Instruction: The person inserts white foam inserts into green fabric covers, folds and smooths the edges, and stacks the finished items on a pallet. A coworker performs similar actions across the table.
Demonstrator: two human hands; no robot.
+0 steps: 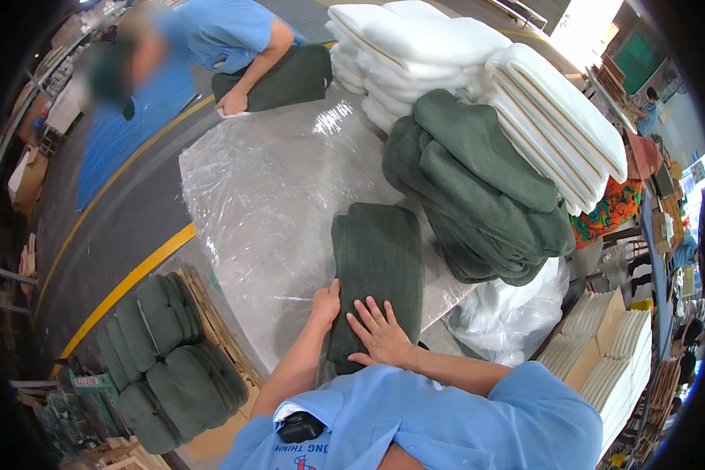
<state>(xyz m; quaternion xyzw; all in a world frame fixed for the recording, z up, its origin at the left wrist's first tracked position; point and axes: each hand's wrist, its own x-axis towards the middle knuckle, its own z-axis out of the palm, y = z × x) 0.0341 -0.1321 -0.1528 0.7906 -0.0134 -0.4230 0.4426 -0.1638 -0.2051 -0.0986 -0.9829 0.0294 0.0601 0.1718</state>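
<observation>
A folded dark green fabric cover (pixel 377 254) lies flat on the table in front of me, its long side running away from my body. My left hand (pixel 327 304) is closed on its left edge, thumb on top and the other fingers partly hidden. Spread over the near part of the cover, my right hand (pixel 381 333) presses down with its palm and open fingers. Just right of it rises a loose heap of dark green fabric covers (pixel 478 184).
Clear plastic sheeting covers the table (pixel 278 172). White padding stacks (pixel 415 47) stand behind the green heap. Across the table a co-worker's hand (pixel 232 102) rests on another green cover (pixel 290 77). Green bundles (pixel 172 364) sit lower left; a plastic bag (pixel 513 317) and cartons (pixel 603 345) are right.
</observation>
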